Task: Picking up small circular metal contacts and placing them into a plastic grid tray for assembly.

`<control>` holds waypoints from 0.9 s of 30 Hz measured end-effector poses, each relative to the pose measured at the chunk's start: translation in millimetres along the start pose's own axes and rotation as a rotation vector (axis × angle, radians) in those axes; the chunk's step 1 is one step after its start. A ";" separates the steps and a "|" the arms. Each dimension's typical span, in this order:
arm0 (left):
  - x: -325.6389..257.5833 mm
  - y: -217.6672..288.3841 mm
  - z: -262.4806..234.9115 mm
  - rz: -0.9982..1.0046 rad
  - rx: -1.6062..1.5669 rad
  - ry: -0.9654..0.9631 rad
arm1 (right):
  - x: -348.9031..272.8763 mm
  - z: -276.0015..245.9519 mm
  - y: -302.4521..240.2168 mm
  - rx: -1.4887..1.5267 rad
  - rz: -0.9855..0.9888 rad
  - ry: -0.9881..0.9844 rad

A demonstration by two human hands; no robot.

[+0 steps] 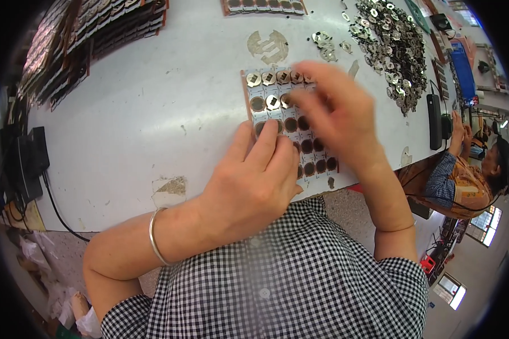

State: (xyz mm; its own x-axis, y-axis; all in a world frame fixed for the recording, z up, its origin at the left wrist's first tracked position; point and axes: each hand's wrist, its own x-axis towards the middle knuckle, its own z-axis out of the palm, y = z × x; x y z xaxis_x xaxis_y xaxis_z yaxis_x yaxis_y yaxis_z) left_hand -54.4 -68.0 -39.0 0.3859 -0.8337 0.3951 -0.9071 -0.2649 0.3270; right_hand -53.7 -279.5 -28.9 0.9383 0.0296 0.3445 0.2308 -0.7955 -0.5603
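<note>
On the white table [124, 135], close to its near edge and in front of the person's checked shirt [266, 271], lies a flat panel [290, 124] with rows of dark round spots. Its far row carries shiny metal pieces [268, 78], each with a dark square at the middle, at least as far as the right hand lets the row be seen. In the second row the leftmost spot is bare and the next one carries a metal piece; the rows nearer the person show dark spots only.

The left hand [257, 169] lies palm down over the panel's near left part, its fingers extended and a little apart, the tips resting on the third row. A silvery bangle [152, 237] circles that wrist. The right hand [345, 107] is bent over the panel's far right part, thumb and fingertips at the second row; it is blurred, so I cannot tell whether they are together on a piece or apart.

Beyond the right hand spreads a heap of loose metal parts [393, 56], with a small cluster [324, 45] to its left. Another panel [264, 7] lies at the far edge of the view, and stacked panels [102, 28] fill the far left. At the right, a co-worker [464, 183] sits beside the table.
</note>
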 end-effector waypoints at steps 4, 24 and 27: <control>3.1 0.6 -1.9 0.007 -0.015 -0.003 | 8.3 -32.1 58.9 -0.109 0.154 0.049; 4.1 0.6 -5.1 -0.017 -0.030 -0.034 | -6.4 -76.4 85.4 0.265 0.618 -0.154; 4.8 0.6 -4.9 -0.014 -0.026 -0.035 | -7.9 -76.5 84.3 0.295 0.624 -0.114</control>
State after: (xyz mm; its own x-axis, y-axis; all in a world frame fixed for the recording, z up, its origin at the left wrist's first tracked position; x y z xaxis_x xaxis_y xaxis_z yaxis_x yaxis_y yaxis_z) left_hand -52.3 -69.7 -32.7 0.3920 -0.8467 0.3599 -0.8969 -0.2647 0.3543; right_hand -61.4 -393.1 -21.2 0.9358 -0.3032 -0.1798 -0.3145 -0.4876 -0.8145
